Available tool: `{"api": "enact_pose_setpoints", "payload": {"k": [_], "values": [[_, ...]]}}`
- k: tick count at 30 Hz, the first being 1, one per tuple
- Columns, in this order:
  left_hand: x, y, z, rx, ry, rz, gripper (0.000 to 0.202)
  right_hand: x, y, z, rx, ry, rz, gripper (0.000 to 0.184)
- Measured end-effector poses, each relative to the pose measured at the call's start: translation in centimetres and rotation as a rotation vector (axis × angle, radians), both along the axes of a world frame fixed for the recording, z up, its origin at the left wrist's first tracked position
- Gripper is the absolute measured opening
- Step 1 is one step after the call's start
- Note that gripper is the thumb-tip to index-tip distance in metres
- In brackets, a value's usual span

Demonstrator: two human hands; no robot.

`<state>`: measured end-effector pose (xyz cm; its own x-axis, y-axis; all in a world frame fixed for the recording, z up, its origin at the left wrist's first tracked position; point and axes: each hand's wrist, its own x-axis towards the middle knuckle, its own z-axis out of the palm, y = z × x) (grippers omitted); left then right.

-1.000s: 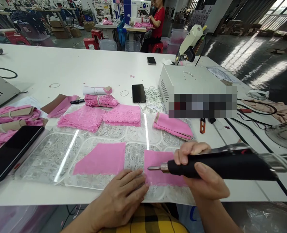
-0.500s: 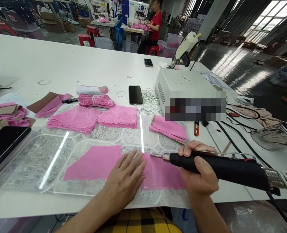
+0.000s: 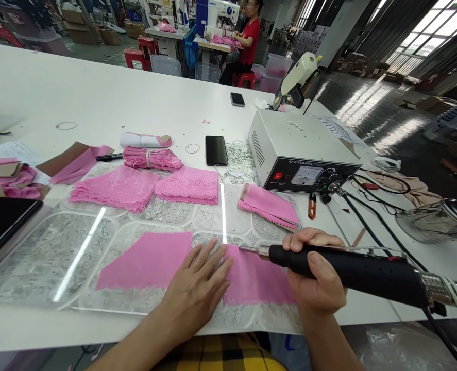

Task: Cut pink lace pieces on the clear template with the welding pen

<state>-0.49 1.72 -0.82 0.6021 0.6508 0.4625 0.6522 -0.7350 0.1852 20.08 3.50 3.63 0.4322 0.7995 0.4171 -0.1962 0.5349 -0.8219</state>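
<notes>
My left hand (image 3: pixel 197 286) lies flat with fingers spread on the gap between two pink fabric pieces, one to its left (image 3: pixel 147 260) and one to its right (image 3: pixel 257 281), on a clear plate (image 3: pixel 77 252). My right hand (image 3: pixel 315 278) grips a black cutting tool (image 3: pixel 352 270) by its handle. The tool's metal tip rests at the top left corner of the right-hand piece, close to my left fingertips.
Stacks of pink lace (image 3: pixel 116 188) and pink fabric (image 3: pixel 269 204) lie behind the plate. A white control box (image 3: pixel 301 149) stands at the right with cables, small scissors (image 3: pixel 311 206) and a phone (image 3: pixel 216 150) nearby. A dark tablet (image 3: pixel 4 221) sits at the left. A person sews far behind.
The tool tip has moved from the middle of the right-hand pink piece up to its top edge. My left hand has slid forward and spread flat. The view has shifted slightly.
</notes>
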Motion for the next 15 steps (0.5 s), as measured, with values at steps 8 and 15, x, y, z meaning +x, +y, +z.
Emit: {"api": "enact_pose_setpoints", "payload": {"k": [8,15], "values": [[-0.1,0.2,-0.4,0.021,-0.008,-0.003,0.030,0.5,0.2,0.6,0.022,0.007,-0.044,0.010],[-0.2,0.2,-0.4,0.003,-0.017,-0.029,0.031,2.3,-0.3,0.9,-0.009,0.028,-0.171,0.011]]}}
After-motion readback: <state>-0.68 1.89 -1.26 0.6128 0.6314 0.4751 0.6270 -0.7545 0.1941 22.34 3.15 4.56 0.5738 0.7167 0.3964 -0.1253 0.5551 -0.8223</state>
